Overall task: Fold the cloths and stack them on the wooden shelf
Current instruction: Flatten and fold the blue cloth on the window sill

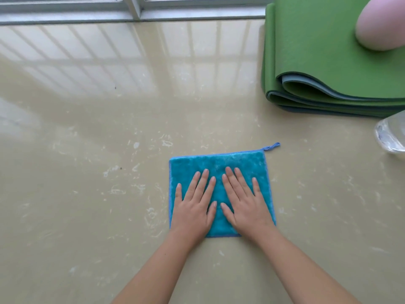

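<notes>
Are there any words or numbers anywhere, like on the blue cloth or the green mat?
None: no word, number or label shows anywhere.
The blue cloth is plain, and so are the green mat, the pink thing on it and the clear container.

No text, label, brand or number can be read anywhere — not on any surface in view.
</notes>
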Available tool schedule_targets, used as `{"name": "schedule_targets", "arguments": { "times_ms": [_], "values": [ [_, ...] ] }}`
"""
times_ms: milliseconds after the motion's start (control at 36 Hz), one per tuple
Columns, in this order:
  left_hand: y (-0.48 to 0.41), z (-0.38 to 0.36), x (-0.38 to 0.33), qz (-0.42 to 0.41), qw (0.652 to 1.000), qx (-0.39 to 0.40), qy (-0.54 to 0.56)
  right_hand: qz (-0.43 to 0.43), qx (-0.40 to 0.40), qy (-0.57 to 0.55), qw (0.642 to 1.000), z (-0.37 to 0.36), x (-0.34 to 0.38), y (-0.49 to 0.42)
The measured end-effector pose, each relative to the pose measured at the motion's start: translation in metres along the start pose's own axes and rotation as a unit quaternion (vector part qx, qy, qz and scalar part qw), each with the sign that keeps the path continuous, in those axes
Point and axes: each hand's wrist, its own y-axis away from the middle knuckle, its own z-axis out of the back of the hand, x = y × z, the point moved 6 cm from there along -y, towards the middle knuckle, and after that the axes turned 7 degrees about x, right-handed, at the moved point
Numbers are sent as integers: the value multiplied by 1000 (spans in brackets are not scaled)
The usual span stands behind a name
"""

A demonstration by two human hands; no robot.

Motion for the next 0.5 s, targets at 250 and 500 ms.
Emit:
{"name": "schedule_targets", "arguments": {
  "times_ms": [250,500],
  "values": [
    [4,20,-5,-35,996,-48,-65,68,53,38,996,30,-4,-31],
    [9,34,-23,-5,997,-70,-25,101,218,11,971,46,33,-54]
  ]
}}
